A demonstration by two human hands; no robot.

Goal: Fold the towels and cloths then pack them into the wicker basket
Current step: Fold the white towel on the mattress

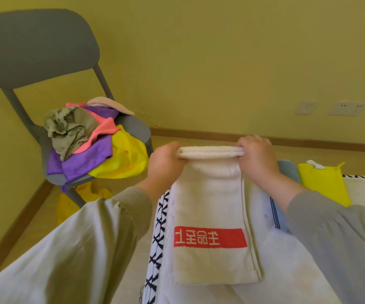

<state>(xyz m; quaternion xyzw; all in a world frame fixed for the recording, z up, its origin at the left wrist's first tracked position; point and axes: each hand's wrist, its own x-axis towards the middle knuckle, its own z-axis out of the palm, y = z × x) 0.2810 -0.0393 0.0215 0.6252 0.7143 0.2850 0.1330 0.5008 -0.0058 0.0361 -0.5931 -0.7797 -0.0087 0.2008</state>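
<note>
Yellow-green walls (pixel 221 51) meet a pale floor along a wooden skirting board (pixel 210 133), with two wall sockets (pixel 348 108) at the far right. At the middle of the view a person holds up a white towel (pixel 210 202) by its far end, which is doubled over into a thick, nubbly roll stretched level between the two hands. The left hand (pixel 166 163) grips the left end of that fold with its fingers curled round it, and the right hand (pixel 257 156) grips the right end the same way. From the fold the towel runs down toward the near side as a narrow folded strip, its terry faintly soiled, and carries a red panel (pixel 210 238) with white characters seen reversed. It lies over a larger white cloth (pixel 158 233) edged with a band of navy crosses. Just beside the right wrist, at the right, lie a light blue cloth (pixel 289 172) and a yellow cloth (pixel 322 183) with a small white label. At the far left stands a grey chair (pixel 34 47) whose seat bears a loose heap of cloths (pixel 93 148): purple, yellow, pink, beige and an olive patterned one; another yellow cloth (pixel 67 207) lies on the floor under it
</note>
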